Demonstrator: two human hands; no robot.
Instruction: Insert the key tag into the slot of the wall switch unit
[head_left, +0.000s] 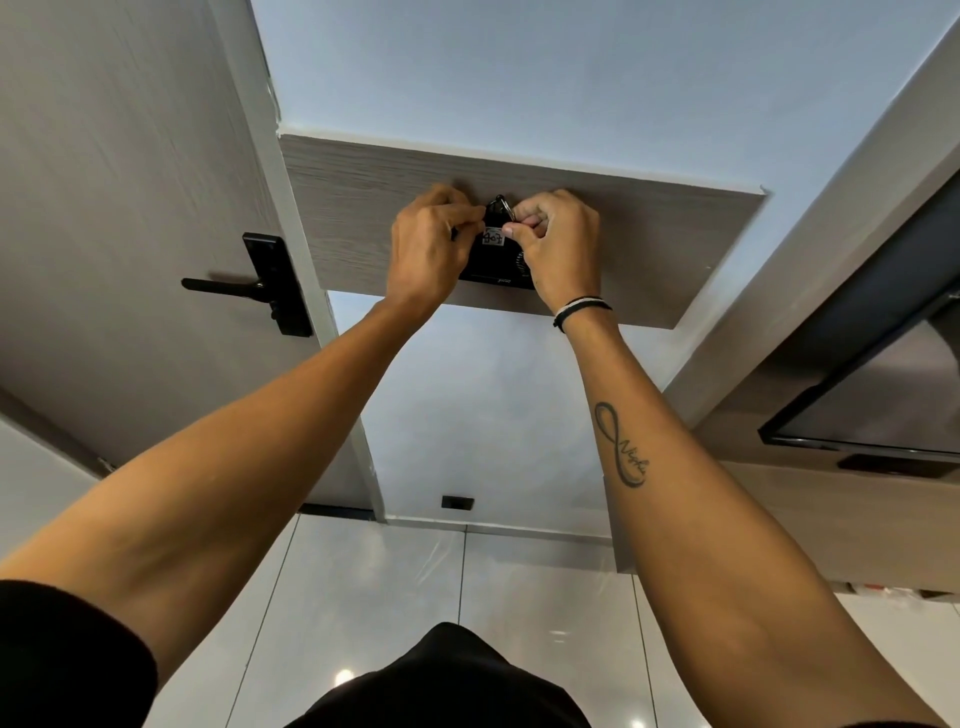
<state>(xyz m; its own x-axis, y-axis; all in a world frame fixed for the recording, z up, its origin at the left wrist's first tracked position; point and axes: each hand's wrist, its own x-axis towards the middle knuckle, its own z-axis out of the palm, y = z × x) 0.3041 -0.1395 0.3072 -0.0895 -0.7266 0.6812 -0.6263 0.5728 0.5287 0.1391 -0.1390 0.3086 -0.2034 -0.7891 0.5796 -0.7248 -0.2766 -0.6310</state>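
Note:
A black wall switch unit (493, 273) is fixed to a wood-grain wall panel (665, 239). Over its upper part sits the black key tag (493, 238) with a white label and a metal key ring (503, 203) on top. My left hand (431, 249) pinches the tag's left edge. My right hand (558, 244) pinches its right edge near the ring. Both hands cover the sides of the unit, and the slot itself is hidden, so how deep the tag sits cannot be told.
A door with a black lever handle (249, 285) stands close on the left. A dark screen (883, 395) hangs on the wall at right. A small black socket (457, 502) sits low on the wall above the glossy tiled floor (395, 582).

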